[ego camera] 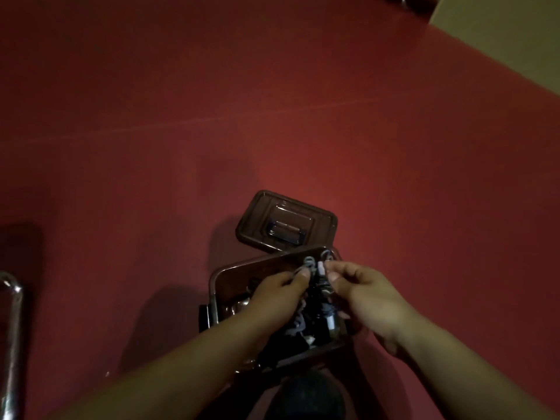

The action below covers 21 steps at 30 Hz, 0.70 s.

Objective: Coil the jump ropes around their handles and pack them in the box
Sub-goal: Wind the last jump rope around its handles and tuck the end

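Note:
A dark transparent box [215,286] stands on the red floor, low in the middle of the view. Both hands are over it with a jump rope [318,283] between them: dark handles with grey cord wound round them. My left hand [277,294] pinches the cord near the handle tops. My right hand [360,291] pinches the bundle from the right side. More grey cord and dark parts lie inside the box below the hands, partly hidden.
The box's lid [286,224] lies flat on the floor just behind the box. A metal tube [12,328] stands at the left edge. A pale wall [500,34] rises at the top right. Red floor [212,101] spreads all round.

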{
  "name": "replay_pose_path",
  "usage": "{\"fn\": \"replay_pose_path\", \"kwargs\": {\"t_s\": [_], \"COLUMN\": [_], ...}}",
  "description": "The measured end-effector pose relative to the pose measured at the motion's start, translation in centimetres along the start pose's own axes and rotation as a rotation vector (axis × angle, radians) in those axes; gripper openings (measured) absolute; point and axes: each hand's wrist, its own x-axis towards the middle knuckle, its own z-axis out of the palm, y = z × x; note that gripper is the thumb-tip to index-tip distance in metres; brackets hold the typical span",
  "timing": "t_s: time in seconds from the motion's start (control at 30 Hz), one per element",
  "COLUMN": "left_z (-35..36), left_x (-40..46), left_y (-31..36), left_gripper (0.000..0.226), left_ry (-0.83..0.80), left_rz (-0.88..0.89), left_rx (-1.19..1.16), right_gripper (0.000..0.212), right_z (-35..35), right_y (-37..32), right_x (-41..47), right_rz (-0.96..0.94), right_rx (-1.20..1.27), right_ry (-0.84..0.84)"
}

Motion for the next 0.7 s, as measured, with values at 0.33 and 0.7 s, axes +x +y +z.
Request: {"fn": "replay_pose_path", "kwargs": {"t_s": [0.33, 0.7], "left_z": [-3.7, -6.8], "left_x": [2.4, 14.9], "left_y": [-2.8, 2.1], "left_gripper": [0.024, 0.055], "left_ry": [-0.026, 0.123], "left_rz": [-0.211, 0.175], "left_rx": [-0.017, 0.709], "right_gripper": [0.014, 0.008], "right_z": [3.3, 3.9], "right_y": [6.4, 6.5], "right_x": [5.3, 7.0], "right_rz": [0.115, -0.002], "right_rx": [-0.065, -0.070], "right_ry": [0.239, 0.270]}}
